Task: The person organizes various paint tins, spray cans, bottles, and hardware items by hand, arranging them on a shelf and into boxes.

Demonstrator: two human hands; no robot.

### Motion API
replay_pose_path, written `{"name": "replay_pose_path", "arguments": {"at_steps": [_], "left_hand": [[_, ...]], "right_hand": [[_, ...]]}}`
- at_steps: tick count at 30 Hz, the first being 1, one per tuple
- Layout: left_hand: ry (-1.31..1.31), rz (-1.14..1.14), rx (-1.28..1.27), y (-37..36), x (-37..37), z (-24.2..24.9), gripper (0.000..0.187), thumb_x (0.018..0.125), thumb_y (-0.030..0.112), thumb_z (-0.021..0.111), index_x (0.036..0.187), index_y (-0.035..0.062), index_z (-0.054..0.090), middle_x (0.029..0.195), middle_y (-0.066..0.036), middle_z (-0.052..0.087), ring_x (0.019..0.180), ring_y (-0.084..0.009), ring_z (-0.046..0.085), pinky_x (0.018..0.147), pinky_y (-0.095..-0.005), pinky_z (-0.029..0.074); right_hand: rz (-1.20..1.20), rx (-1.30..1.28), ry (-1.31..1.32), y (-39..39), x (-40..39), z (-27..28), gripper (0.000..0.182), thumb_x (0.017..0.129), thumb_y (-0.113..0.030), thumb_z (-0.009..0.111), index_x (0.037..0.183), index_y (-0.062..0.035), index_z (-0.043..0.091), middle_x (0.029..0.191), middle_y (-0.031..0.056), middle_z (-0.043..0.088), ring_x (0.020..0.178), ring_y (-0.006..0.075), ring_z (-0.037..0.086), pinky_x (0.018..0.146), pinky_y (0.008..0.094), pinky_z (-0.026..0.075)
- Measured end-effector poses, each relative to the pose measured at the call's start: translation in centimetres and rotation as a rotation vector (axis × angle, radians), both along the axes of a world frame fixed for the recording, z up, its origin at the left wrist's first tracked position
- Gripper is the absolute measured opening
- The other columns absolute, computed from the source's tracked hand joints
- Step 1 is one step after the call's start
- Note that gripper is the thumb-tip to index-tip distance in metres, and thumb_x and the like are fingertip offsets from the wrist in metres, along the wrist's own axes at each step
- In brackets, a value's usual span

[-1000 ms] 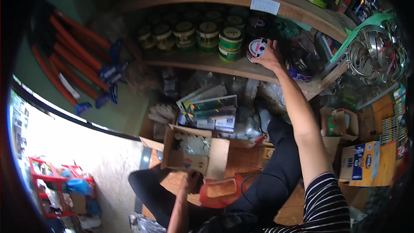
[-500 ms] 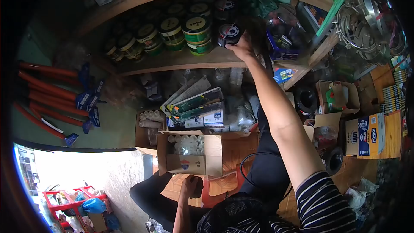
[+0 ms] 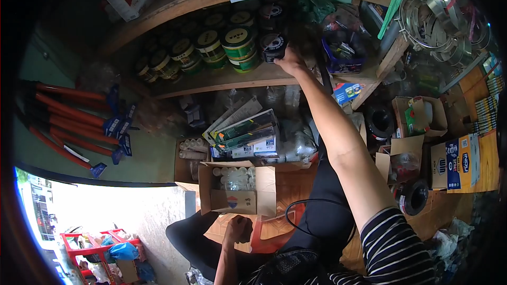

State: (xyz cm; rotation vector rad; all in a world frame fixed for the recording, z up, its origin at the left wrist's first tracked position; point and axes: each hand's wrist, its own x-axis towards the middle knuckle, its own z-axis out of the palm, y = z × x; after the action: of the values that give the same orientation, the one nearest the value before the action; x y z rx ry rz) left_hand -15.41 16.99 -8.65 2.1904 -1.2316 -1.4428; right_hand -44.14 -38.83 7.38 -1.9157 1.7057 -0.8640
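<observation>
My right hand (image 3: 291,63) reaches up to the shelf and grips the right side of a dark round can (image 3: 273,44). That can stands near the shelf's front, just right of stacked green cans (image 3: 238,42) with cream tops. Behind it is a similar dark can (image 3: 272,15). Low in the view, my left hand (image 3: 238,229) is curled into a fist over my lap, and its inside is hidden. An open cardboard box (image 3: 232,200) of clear plastic pieces stands just beyond my left hand.
A purple basket (image 3: 344,66) of small items sits right of my right hand. Metal hose clamps (image 3: 433,16) hang at upper right. Orange-handled tools (image 3: 79,113) project at left. Below the shelf are flat packages (image 3: 245,129) and black rolls (image 3: 413,197).
The view has shifted slightly. My right hand and the dark can have moved a little back and left, closer to the green cans. My left hand stays in a fist.
</observation>
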Motion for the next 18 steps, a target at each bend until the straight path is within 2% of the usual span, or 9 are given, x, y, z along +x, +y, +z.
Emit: {"name": "replay_pose_path", "arguments": {"at_steps": [6, 7, 9, 10, 11, 13, 16, 17, 18], "left_hand": [[0.024, -0.009, 0.054, 0.2, 0.2, 0.1, 0.032, 0.097, 0.028, 0.059, 0.109, 0.0008, 0.07, 0.098, -0.02, 0.074, 0.09, -0.0329, 0.072, 0.082, -0.0407, 0.056], [-0.077, -0.143, -0.093, 1.9, 2.6, -5.1, 0.03, 0.097, 0.028, 0.059, 0.106, 0.0014, 0.07, 0.092, -0.016, 0.074, 0.084, -0.0319, 0.072, 0.073, -0.0428, 0.057], [0.002, -0.228, -0.222, 0.7, 1.6, -2.3, 0.029, 0.098, 0.028, 0.058, 0.101, 0.0019, 0.07, 0.082, -0.013, 0.071, 0.073, -0.0255, 0.07, 0.064, -0.0394, 0.056], [0.01, -0.216, -0.152, -0.3, 0.5, -0.1, 0.029, 0.099, 0.027, 0.058, 0.101, 0.0018, 0.07, 0.082, -0.013, 0.071, 0.072, -0.0236, 0.069, 0.064, -0.0376, 0.054], [0.015, -0.204, -0.082, -1.2, -0.7, 2.2, 0.028, 0.099, 0.027, 0.057, 0.101, 0.0017, 0.07, 0.082, -0.013, 0.07, 0.07, -0.0217, 0.068, 0.064, -0.0358, 0.053], [-0.069, -0.19, -0.068, -0.5, 0.1, -0.9, 0.031, 0.098, 0.027, 0.058, 0.105, -0.0017, 0.069, 0.091, -0.016, 0.072, 0.081, -0.0265, 0.069, 0.076, -0.0376, 0.053], [-0.056, -0.236, 0.079, -0.4, -0.4, 0.2, 0.032, 0.097, 0.027, 0.059, 0.111, -0.0011, 0.067, 0.096, -0.019, 0.072, 0.088, -0.0299, 0.07, 0.08, -0.0391, 0.053], [-0.035, -0.246, 0.168, -0.2, -0.2, 0.3, 0.033, 0.097, 0.027, 0.058, 0.114, -0.0002, 0.066, 0.097, -0.02, 0.072, 0.09, -0.0308, 0.07, 0.081, -0.0396, 0.053], [-0.032, -0.257, 0.207, -0.1, -0.4, 0.4, 0.033, 0.097, 0.027, 0.058, 0.114, -0.0001, 0.065, 0.097, -0.02, 0.072, 0.09, -0.0309, 0.07, 0.081, -0.0397, 0.053]], "right_hand": [[0.117, 0.134, 0.154, -0.1, 0.5, 2.0, 0.065, 0.08, -0.025, 0.077, 0.134, 0.0005, 0.054, 0.13, 0.0232, 0.061, 0.126, 0.0332, 0.057, 0.108, 0.0411, 0.045], [0.35, -0.448, -0.239, -2.3, 0.7, -2.0, 0.059, 0.079, -0.026, 0.076, 0.132, -0.0062, 0.058, 0.116, 0.0198, 0.068, 0.109, 0.029, 0.066, 0.096, 0.0422, 0.052], [0.259, -0.111, -0.117, 1.0, -1.3, 2.9, 0.043, 0.082, -0.034, 0.075, 0.118, -0.0112, 0.067, 0.091, 0.0134, 0.072, 0.078, 0.0279, 0.069, 0.071, 0.044, 0.054], [0.179, -0.199, 0.131, 4.3, -2.4, 7.7, 0.034, 0.085, -0.038, 0.071, 0.105, -0.0109, 0.072, 0.086, 0.0151, 0.072, 0.079, 0.0299, 0.07, 0.071, 0.0439, 0.054], [0.217, -0.273, 0.023, 8.7, -4.8, 11.5, 0.039, 0.087, -0.041, 0.068, 0.1, -0.0048, 0.074, 0.084, 0.0179, 0.073, 0.084, 0.031, 0.071, 0.075, 0.0422, 0.054], [0.232, -0.576, -0.436, 14.3, -7.9, 12.2, 0.037, 0.093, -0.023, 0.067, 0.119, 0.0022, 0.068, 0.105, 0.0157, 0.074, 0.1, 0.0258, 0.072, 0.086, 0.034, 0.056], [0.199, -0.354, -0.874, 27.2, -18.0, 7.9, 0.031, 0.099, -0.007, 0.058, 0.129, 0.0003, 0.063, 0.121, 0.0119, 0.068, 0.11, 0.0206, 0.067, 0.1, 0.0316, 0.051], [0.011, -0.239, -1.027, 30.9, -22.1, 2.6, 0.03, 0.099, -0.006, 0.058, 0.128, 0.0019, 0.062, 0.125, 0.0115, 0.067, 0.114, 0.0206, 0.065, 0.102, 0.0329, 0.051], [-0.26, -0.138, -0.901, 36.3, -24.5, 1.1, 0.03, 0.101, -0.005, 0.054, 0.129, 0.001, 0.061, 0.124, 0.0106, 0.067, 0.117, 0.0186, 0.063, 0.105, 0.033, 0.049]]}}
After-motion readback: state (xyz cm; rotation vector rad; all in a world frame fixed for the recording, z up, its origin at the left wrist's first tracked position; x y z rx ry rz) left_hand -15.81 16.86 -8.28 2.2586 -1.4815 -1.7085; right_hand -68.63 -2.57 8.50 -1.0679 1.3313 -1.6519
